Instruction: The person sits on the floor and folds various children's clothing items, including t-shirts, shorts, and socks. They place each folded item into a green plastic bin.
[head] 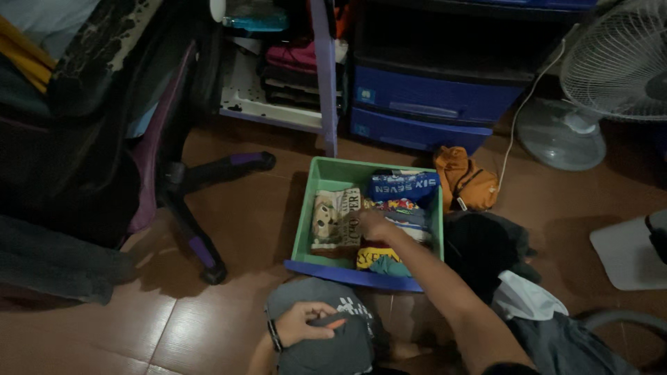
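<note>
Both hands touch clothes: right hand (375, 223) in drawer (332, 173).

Your green drawer (313, 208) sits pulled out on the brown tile floor, its blue front edge nearest you; inside lie folded printed shirts packed side by side: a beige one (332, 219) at the left, a blue one (403, 186) at the far right; a folded grey garment (326, 347) rests in your lap, just below the drawer's front.
</note>
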